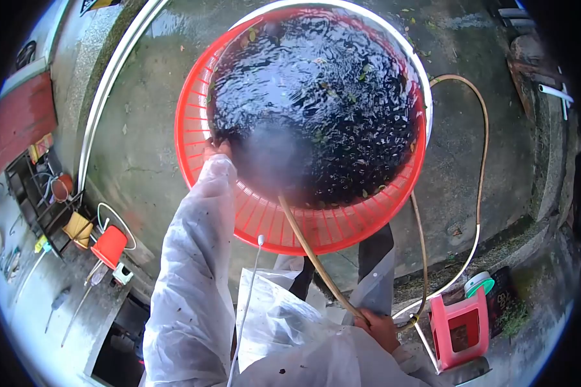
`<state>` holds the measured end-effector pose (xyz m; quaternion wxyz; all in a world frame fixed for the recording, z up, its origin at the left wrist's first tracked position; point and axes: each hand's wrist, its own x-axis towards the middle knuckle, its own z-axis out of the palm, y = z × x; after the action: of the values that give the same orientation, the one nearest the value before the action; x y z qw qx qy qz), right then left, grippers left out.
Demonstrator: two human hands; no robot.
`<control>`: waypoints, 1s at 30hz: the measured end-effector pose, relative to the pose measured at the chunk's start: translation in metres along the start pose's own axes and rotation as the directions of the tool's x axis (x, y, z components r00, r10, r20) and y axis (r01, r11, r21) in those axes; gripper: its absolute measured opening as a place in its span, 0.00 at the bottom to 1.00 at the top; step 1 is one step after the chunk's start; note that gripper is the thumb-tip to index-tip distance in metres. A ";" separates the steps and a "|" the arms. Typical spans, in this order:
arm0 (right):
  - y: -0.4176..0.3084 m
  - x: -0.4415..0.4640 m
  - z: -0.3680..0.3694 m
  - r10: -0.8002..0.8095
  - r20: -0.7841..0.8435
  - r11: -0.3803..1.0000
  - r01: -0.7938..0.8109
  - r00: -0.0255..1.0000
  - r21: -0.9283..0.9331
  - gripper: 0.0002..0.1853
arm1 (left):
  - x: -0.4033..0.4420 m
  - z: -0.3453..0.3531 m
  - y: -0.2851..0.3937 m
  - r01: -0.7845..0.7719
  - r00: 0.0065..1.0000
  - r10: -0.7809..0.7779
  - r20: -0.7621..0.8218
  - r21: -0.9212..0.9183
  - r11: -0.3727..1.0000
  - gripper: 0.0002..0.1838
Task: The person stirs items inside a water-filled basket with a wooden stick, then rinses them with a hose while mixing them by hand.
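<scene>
A large red slotted basket [332, 240] sits in a round white tub [426, 77], filled with water and many small dark pieces [342, 129] with a few green leaf bits among them. My left hand [218, 149], below a translucent white sleeve, reaches to the inner left side of the basket at the water's edge. Its fingers are partly hidden and blurred. Lower down, my right hand [379, 327] is closed around a tan hose [319, 267]. From that hand the hose runs up over the basket's near rim, its end pointing at the water.
The hose loops across wet concrete [458, 174] at the right. A pink stool [461, 329] stands lower right with a green-and-white round item [479, 284] by it. At left are a white pipe [103, 97], a red container [110, 246] and a dark rack [32, 200].
</scene>
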<state>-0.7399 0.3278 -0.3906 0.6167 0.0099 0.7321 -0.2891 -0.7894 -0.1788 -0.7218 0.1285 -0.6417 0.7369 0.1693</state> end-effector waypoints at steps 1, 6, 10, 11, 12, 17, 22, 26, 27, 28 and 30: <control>0.004 -0.002 0.003 -0.024 -0.020 1.000 0.024 1.000 -0.012 0.13 | 0.005 0.003 -0.002 -0.003 1.000 0.003 0.004 -0.002 1.000 0.30; 0.016 -0.001 -0.006 -0.058 -0.065 0.998 0.056 0.996 -0.034 0.13 | 0.018 0.021 0.018 -0.042 0.999 0.043 0.022 -0.046 0.998 0.33; 0.018 0.001 -0.016 -0.042 -0.024 0.999 0.042 0.999 0.003 0.14 | 0.016 0.033 0.042 -0.058 0.998 0.060 0.034 -0.069 0.996 0.42; 0.017 0.001 -0.019 -0.038 -0.019 0.999 0.038 0.999 0.024 0.14 | 0.010 0.031 0.053 -0.044 0.997 0.048 0.059 -0.067 0.997 0.46; 0.017 0.001 -0.022 -0.036 -0.020 0.999 0.037 0.999 0.026 0.14 | 0.015 0.041 0.055 -0.060 0.994 0.063 0.089 -0.038 0.997 0.47; 0.019 0.002 -0.029 0.006 0.024 0.999 -0.007 1.000 0.043 0.14 | -0.003 0.086 0.091 -0.059 0.998 0.060 0.005 -0.052 0.997 0.51; 0.015 0.004 -0.038 0.033 0.045 0.999 -0.033 0.998 0.004 0.15 | -0.012 0.113 0.127 -0.175 0.980 0.192 0.048 -0.247 0.953 0.54; 0.019 0.006 -0.038 0.019 0.076 0.998 -0.024 0.997 0.066 0.14 | -0.019 0.134 0.137 -0.380 0.841 0.527 0.125 -0.557 0.738 0.48; 0.018 0.007 -0.038 0.016 0.080 0.997 -0.022 0.997 0.072 0.14 | -0.026 0.126 0.141 -0.379 0.800 0.574 0.178 -0.592 0.711 0.47; 0.017 0.007 -0.039 0.019 0.080 0.998 -0.024 0.997 0.058 0.14 | -0.033 0.119 0.145 -0.370 0.753 0.616 0.229 -0.627 0.686 0.47; 0.014 0.008 -0.041 0.022 0.078 0.999 -0.026 0.997 0.047 0.14 | -0.057 0.079 0.152 -0.384 0.734 0.615 0.289 -0.570 0.726 0.45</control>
<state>-0.7737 0.3548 -0.4012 0.6475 0.0224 0.7004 -0.2995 -0.9337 -0.0762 -0.7575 0.0857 -0.3631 0.7688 0.5194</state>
